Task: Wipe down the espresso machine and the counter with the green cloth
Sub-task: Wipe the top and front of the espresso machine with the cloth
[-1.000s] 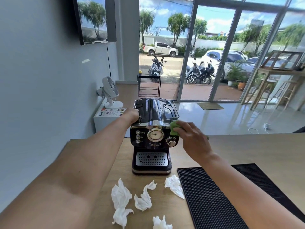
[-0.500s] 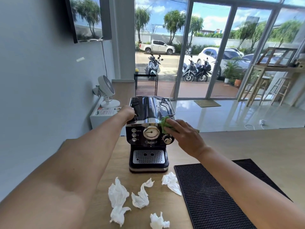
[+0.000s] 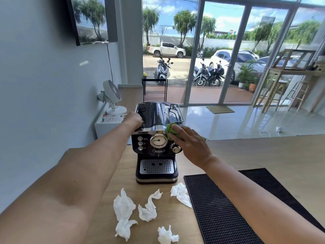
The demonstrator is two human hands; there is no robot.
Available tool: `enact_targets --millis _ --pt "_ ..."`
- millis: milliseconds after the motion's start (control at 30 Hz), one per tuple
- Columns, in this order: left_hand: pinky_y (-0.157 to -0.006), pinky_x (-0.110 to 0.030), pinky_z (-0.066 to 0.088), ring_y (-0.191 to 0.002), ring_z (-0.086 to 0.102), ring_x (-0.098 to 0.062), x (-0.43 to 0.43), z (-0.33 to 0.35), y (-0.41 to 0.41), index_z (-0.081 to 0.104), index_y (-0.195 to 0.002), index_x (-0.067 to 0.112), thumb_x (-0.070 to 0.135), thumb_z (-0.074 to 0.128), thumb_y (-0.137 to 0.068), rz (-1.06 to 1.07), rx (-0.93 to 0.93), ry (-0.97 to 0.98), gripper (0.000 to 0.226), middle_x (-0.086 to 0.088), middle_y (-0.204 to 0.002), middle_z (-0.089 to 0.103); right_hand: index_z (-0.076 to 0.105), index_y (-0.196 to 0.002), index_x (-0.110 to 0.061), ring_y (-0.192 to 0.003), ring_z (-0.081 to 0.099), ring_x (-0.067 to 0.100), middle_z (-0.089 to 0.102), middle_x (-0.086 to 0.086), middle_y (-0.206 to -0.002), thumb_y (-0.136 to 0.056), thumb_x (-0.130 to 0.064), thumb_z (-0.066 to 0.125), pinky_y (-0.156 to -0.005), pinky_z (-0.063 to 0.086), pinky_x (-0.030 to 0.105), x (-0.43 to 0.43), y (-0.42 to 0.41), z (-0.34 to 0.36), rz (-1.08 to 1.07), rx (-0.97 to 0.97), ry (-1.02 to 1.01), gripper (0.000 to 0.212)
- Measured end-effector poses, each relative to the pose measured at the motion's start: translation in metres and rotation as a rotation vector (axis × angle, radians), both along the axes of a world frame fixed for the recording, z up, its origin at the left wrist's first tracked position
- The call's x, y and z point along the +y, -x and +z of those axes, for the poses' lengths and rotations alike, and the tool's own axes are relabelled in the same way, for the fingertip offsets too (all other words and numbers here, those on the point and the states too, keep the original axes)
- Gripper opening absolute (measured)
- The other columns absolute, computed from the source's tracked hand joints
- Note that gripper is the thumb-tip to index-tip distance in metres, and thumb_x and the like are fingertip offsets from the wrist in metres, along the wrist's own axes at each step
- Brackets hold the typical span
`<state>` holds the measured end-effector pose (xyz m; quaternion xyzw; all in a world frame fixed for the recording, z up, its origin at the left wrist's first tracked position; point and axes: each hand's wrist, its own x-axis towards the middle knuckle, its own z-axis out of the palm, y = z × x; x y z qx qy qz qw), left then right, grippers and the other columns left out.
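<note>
The black and chrome espresso machine (image 3: 156,155) stands on the wooden counter (image 3: 263,152), front facing me. My left hand (image 3: 134,120) grips its top left edge, fingers curled over the chrome rim. My right hand (image 3: 191,147) holds the bunched green cloth (image 3: 169,128) against the machine's upper right front. The cloth sits just right of the round gauge and above the chrome knob. Most of it is hidden under my fingers and palm.
Several crumpled white tissues (image 3: 124,206) lie on the counter in front of the machine. A black rubber bar mat (image 3: 219,208) lies to the right of them. A white fan (image 3: 112,95) stands on a low white cabinet behind the counter's left end.
My right hand has slid the green cloth leftward along the machine's upper front edge, towards the gauge. My left hand has kept its grip on the top left.
</note>
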<state>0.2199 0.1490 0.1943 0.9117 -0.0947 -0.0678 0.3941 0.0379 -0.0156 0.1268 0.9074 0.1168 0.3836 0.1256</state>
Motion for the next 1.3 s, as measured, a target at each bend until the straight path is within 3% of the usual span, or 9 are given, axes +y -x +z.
enact_targets --millis 233,367,467,600,667,767,833,900,1300 --pt "-0.088 -0.038 0.043 -0.110 0.055 -0.035 -0.001 -0.010 0.004 0.053 -0.124 0.008 0.004 0.035 -0.090 0.012 -0.093 0.083 0.039 -0.015 -0.122 0.059 0.068 -0.123 -0.011 -0.113 0.059 0.031 0.058 0.011 -0.136 -0.083 0.007 0.047 -0.090 0.056 0.044 -0.034 0.012 -0.010 -0.012 0.054 -0.044 0.048" --pt "-0.082 -0.036 0.043 -0.102 0.056 -0.033 -0.001 -0.009 0.003 0.055 -0.119 0.005 0.002 0.037 -0.091 -0.006 -0.097 0.086 0.034 -0.016 -0.116 0.061 0.069 -0.118 -0.014 -0.097 0.063 0.031 0.061 0.010 -0.127 -0.078 0.012 0.066 -0.074 0.060 0.046 -0.045 0.020 -0.006 -0.057 0.161 -0.179 0.048" --pt "-0.079 -0.036 0.043 -0.105 0.057 -0.035 -0.001 -0.006 0.003 0.055 -0.117 0.001 0.000 0.040 -0.090 -0.017 -0.082 0.041 0.031 -0.019 -0.116 0.061 0.071 -0.115 -0.017 -0.096 0.066 0.030 0.064 0.007 -0.120 -0.091 0.004 0.061 -0.078 0.059 0.042 -0.041 0.023 0.019 -0.095 0.191 -0.552 0.033" --pt "-0.086 -0.039 0.046 -0.103 0.057 -0.035 -0.003 -0.001 0.001 0.054 -0.118 0.005 0.003 0.044 -0.084 -0.007 -0.088 0.041 0.036 -0.016 -0.114 0.061 0.068 -0.121 -0.015 -0.101 0.061 0.023 0.066 0.012 -0.118 -0.098 0.000 0.044 -0.082 0.043 0.023 -0.029 -0.001 0.081 -0.164 -0.006 -1.031 0.036" --pt "-0.087 -0.039 0.046 -0.105 0.056 -0.035 -0.006 0.003 0.003 0.053 -0.121 0.006 0.004 0.044 -0.083 -0.009 -0.094 0.039 0.040 -0.016 -0.117 0.060 0.063 -0.129 -0.016 -0.108 0.058 0.023 0.062 0.013 -0.123 -0.099 -0.007 0.044 -0.088 0.044 0.026 -0.019 -0.026 0.106 -0.143 0.019 -1.024 0.036" --pt "-0.090 -0.038 0.043 -0.112 0.054 -0.036 -0.010 0.009 0.002 0.051 -0.126 0.006 0.004 0.043 -0.085 -0.017 -0.112 0.027 0.042 -0.017 -0.123 0.059 0.042 -0.147 -0.014 -0.129 0.045 0.027 0.036 0.011 -0.149 -0.101 -0.024 0.046 -0.103 0.042 0.032 0.006 -0.068 0.110 -0.143 0.368 -0.929 0.047" --pt "-0.093 -0.037 0.042 -0.116 0.053 -0.036 -0.013 0.010 -0.001 0.047 -0.131 0.007 0.005 0.043 -0.088 -0.026 -0.113 0.006 0.044 -0.019 -0.128 0.056 0.020 -0.156 -0.017 -0.148 0.018 0.034 0.006 0.007 -0.164 -0.103 -0.040 0.039 -0.118 0.025 0.047 0.019 -0.089 0.099 -0.239 0.697 -0.763 0.061" --pt "-0.099 -0.035 0.039 -0.125 0.048 -0.034 -0.013 0.009 -0.003 0.041 -0.140 0.008 0.006 0.042 -0.091 -0.035 -0.112 -0.014 0.049 -0.018 -0.139 0.049 0.005 -0.158 -0.023 -0.152 -0.005 0.027 -0.010 0.002 -0.165 -0.103 -0.050 0.027 -0.122 0.006 0.050 0.019 -0.105 0.087 -0.326 0.836 -0.573 0.064" --pt "-0.105 -0.039 0.042 -0.126 0.047 -0.029 -0.005 0.001 -0.023 0.023 -0.151 0.025 0.005 0.043 -0.085 -0.092 0.017 0.049 0.073 -0.011 -0.145 0.045 0.012 -0.157 -0.018 -0.152 -0.003 0.025 -0.001 0.008 -0.166 -0.103 -0.042 0.016 -0.121 0.000 0.040 0.022 -0.166 0.068 -0.330 0.751 -0.618 0.060"
